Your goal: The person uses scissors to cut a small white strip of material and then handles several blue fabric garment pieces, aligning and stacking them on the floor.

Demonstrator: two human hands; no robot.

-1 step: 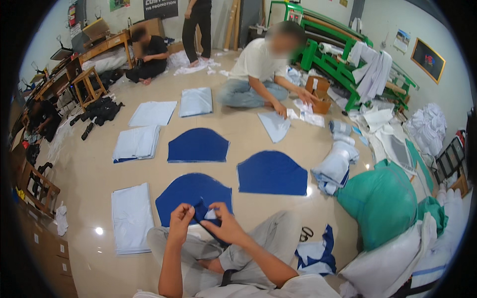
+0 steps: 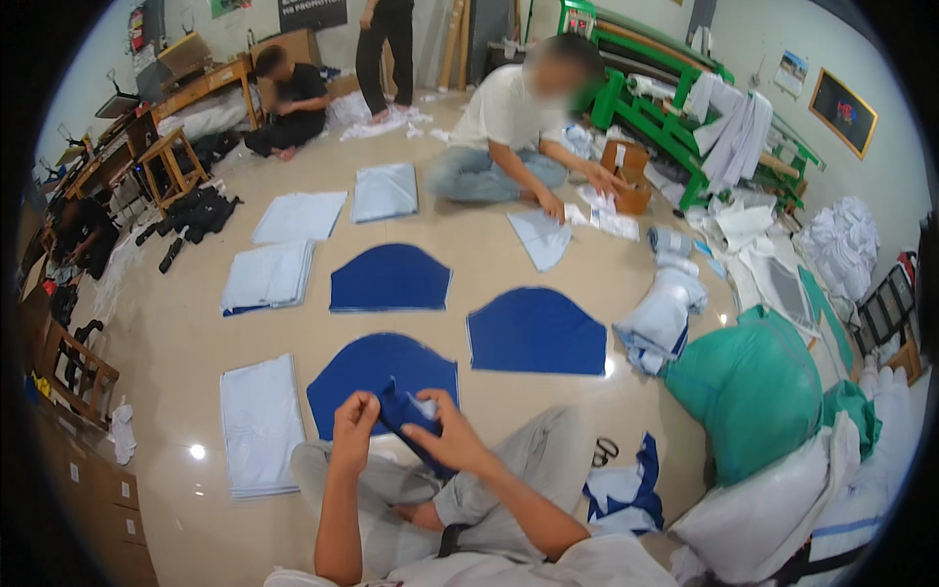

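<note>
Above my crossed legs I hold a folded piece of blue fabric with a pale underside. My left hand pinches its left edge, and my right hand is closed on its right side. Just beyond them, a blue curved-top fabric panel lies on the floor, partly hidden by my hands. Two similar panels lie farther off, a middle panel and a right panel. Black-handled scissors and blue-and-white fabric scraps lie by my right knee.
Pale folded fabric stacks line the left side. A person in a white shirt sits ahead, touching a pale fabric piece. To the right are a rolled fabric bundle, a large green sack and a green-framed machine.
My right hand has shifted slightly, and the blue fabric between my hands is turned so more of its blue side shows. The view has tilted a little.
</note>
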